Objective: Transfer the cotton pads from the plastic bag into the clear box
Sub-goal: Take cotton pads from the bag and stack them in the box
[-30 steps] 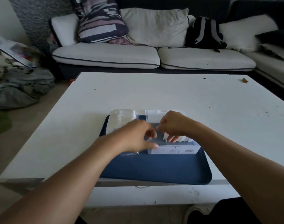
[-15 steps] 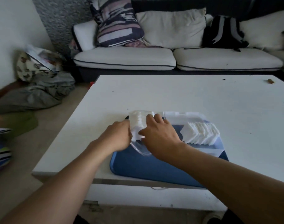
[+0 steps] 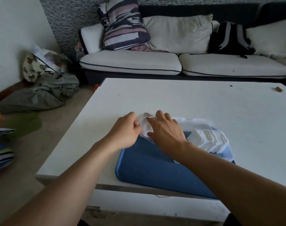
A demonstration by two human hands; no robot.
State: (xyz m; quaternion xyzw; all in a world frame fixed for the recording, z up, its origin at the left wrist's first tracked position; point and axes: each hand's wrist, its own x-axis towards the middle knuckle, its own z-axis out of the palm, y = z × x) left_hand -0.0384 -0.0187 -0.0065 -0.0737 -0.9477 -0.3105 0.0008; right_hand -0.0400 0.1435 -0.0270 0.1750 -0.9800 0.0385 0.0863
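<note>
A clear plastic bag (image 3: 144,123) with white cotton pads inside lies at the far left corner of a blue tray (image 3: 148,167). My left hand (image 3: 126,132) pinches the bag's left edge with curled fingers. My right hand (image 3: 166,132) lies over the bag's right side, fingers reaching onto it; whether it grips is hidden. To the right stands the clear box (image 3: 204,123), with a row of white cotton pads (image 3: 210,140) standing in it.
The tray sits near the front edge of a white table (image 3: 188,101). A small brown object (image 3: 279,89) lies at the far right. Beyond the table is a white sofa (image 3: 131,64) with cushions and a black backpack (image 3: 228,39). Clothes lie on the floor left.
Both hands left the clear box and moved left onto the plastic bag. The view swung left, so the tray now appears further right.
</note>
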